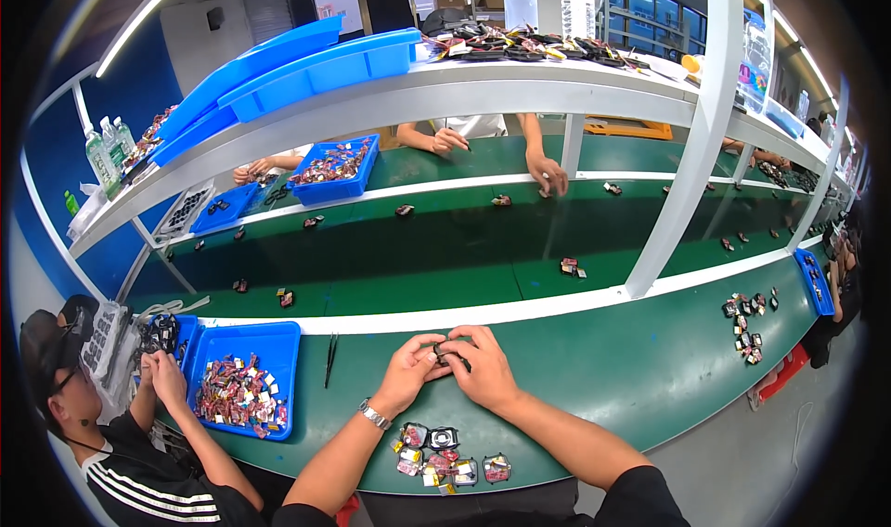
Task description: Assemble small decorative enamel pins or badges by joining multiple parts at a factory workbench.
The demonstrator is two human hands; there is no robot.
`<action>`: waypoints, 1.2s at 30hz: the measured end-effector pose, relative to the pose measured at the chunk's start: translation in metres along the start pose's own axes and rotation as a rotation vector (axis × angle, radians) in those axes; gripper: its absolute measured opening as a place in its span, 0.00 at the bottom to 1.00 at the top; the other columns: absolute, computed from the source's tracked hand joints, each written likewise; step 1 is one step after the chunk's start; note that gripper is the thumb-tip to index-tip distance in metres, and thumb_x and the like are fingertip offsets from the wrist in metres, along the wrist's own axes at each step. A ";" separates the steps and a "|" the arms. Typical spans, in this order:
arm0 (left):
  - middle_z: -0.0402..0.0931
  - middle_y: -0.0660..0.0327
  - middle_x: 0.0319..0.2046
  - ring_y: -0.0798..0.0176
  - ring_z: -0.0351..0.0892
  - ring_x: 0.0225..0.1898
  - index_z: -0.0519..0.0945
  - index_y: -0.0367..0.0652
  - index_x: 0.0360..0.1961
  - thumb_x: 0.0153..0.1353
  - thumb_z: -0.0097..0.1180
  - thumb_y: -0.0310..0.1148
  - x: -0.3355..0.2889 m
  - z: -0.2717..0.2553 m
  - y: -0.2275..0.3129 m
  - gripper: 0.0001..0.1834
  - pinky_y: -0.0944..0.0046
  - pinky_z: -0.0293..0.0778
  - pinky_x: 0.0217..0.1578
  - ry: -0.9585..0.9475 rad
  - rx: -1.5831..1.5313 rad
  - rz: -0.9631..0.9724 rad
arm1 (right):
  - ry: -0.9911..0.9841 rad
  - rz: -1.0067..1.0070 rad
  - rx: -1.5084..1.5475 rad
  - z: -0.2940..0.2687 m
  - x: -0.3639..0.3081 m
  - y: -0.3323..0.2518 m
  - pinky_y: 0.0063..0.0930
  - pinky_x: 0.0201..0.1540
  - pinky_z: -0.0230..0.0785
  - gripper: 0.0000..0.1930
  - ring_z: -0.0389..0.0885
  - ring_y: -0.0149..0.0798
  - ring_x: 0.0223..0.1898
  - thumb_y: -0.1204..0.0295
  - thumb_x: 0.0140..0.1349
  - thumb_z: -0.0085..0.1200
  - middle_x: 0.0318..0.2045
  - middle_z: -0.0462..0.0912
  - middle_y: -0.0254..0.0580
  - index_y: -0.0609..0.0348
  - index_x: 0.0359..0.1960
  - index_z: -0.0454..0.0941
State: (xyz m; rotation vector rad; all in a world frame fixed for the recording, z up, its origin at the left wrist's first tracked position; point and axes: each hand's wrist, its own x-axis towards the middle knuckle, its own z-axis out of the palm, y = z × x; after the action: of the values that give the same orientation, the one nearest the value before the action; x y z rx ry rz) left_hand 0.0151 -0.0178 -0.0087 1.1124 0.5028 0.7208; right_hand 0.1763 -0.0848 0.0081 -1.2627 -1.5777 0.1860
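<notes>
- The person's left hand (408, 376), with a silver metal wristband (375, 414), is closed at the fingertips on a small black part (444, 352).
- The right hand (484, 369) has its fingers curled and grips the same part from the other side; the part sits between both hands, partly hidden by them.
- Both hands are over the smooth green work surface (594, 355), near its white raised edge (371, 323).
- Nearer the body, a loose cluster of small black-framed assemblies with red, white and yellow pieces (441, 463) lies between the forearms.
- Left of the hands lie slim black tweezers (330, 360), near a blue rectangular plastic tray (249, 338) holding a heap of small red-and-white parts (239, 392).
</notes>
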 end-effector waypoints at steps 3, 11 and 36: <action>0.76 0.54 0.50 0.62 0.78 0.51 0.66 0.37 0.58 0.71 0.43 0.25 -0.002 0.004 0.005 0.16 0.58 0.77 0.54 0.015 -0.003 -0.007 | -0.005 -0.080 -0.067 0.001 0.002 0.000 0.34 0.40 0.75 0.09 0.77 0.43 0.42 0.78 0.53 0.61 0.39 0.76 0.39 0.57 0.37 0.82; 0.77 0.55 0.48 0.62 0.78 0.51 0.66 0.36 0.58 0.71 0.43 0.26 -0.002 0.003 0.004 0.16 0.59 0.77 0.54 0.032 -0.004 -0.031 | 0.023 -0.184 -0.177 0.002 -0.001 0.001 0.32 0.38 0.75 0.10 0.79 0.41 0.38 0.78 0.51 0.63 0.36 0.78 0.39 0.58 0.36 0.82; 0.76 0.54 0.52 0.63 0.77 0.52 0.65 0.38 0.60 0.71 0.40 0.23 -0.001 -0.002 -0.001 0.17 0.62 0.78 0.53 0.095 0.057 -0.010 | 0.001 -0.301 -0.265 0.004 0.005 -0.008 0.34 0.43 0.75 0.14 0.79 0.44 0.42 0.74 0.49 0.64 0.45 0.78 0.42 0.60 0.39 0.80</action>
State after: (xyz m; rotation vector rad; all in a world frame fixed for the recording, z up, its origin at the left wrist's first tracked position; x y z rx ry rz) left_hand 0.0134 -0.0178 -0.0099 1.1323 0.6120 0.7568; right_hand 0.1690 -0.0823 0.0149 -1.2035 -1.8120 -0.2214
